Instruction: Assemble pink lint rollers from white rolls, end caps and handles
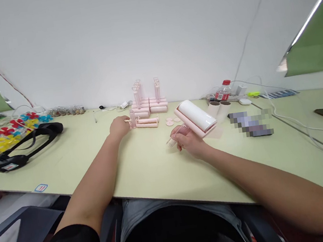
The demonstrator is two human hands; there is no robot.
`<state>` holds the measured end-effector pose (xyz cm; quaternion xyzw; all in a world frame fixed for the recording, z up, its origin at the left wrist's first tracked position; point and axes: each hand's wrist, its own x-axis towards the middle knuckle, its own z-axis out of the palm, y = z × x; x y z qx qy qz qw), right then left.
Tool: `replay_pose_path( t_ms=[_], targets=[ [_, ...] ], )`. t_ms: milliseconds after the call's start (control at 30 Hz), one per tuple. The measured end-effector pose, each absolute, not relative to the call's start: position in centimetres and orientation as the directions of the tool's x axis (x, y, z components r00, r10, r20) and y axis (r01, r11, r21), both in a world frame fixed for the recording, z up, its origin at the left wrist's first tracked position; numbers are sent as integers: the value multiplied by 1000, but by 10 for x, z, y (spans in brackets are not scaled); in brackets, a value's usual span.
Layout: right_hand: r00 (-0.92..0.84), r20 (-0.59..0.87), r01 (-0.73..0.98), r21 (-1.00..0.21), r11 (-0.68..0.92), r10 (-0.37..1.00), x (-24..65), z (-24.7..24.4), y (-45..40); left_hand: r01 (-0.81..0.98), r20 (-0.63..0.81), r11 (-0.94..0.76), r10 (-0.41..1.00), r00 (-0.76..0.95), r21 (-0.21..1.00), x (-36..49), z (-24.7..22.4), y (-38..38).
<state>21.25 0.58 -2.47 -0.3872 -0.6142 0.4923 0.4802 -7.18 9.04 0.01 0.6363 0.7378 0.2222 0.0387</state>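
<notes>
My right hand (190,141) is wrapped round the clear pinkish handle of a lint roller (198,115). Its fat white roll sits in a pink cover, raised above the table and tilted. Stretched forward, my left hand (120,127) has curled fingers at an upright pink handle (132,119); what they pinch, if anything, is too small to make out. Beside that handle lies an empty pink roller frame (147,123). Several small pink discs (169,123) rest between my hands. Finished-looking pink lint rollers (159,107) stand with handles up against the wall.
Two cardboard-cored white rolls (224,108) and a red-capped bottle (223,91) stand at the right. A blurred-out item (251,124) and white cables (285,114) lie beyond. On the left are a black headset (28,146) and colourful plastic flowers (16,130).
</notes>
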Motion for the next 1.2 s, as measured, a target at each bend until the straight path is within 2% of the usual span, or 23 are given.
replay_pose_path(
  t_ms=[300, 433, 500, 567, 600, 700, 900, 1133, 1200],
  targets=[
    [-270, 190, -15, -981, 193, 944, 213, -28, 7, 941, 49, 161, 982, -184, 299, -73, -1, 88],
    [-296, 167, -80, -985, 150, 940, 213, -23, 5, 933, -78, 133, 991, -113, 334, -71, 7, 79],
    [-301, 146, -112, -987, 117, 942, 213, -21, 4, 864, -140, 13, 988, 67, 503, -60, 12, 68],
    [-300, 140, -149, -984, 99, 944, 213, -20, 4, 614, -124, -120, 932, 340, 780, -42, 15, 56],
    [-300, 147, -168, -981, 100, 943, 213, -20, 5, 463, -88, -144, 892, 443, 875, -31, 16, 50],
    [-281, 205, -226, -964, 143, 938, 213, -21, 7, 207, -28, -131, 781, 623, 969, -2, 14, 34],
    [-210, 282, -297, -931, 214, 936, 215, -18, 8, 104, 30, -141, 723, 690, 984, 15, 8, 27],
    [-256, 180, -296, -950, 100, 950, 217, -15, 4, 332, -1, -372, 664, 747, 867, 18, 12, 17],
    [-245, 171, -290, -952, 96, 954, 217, -15, 2, 340, 3, -404, 648, 762, 849, 20, 12, 15]
  ],
)
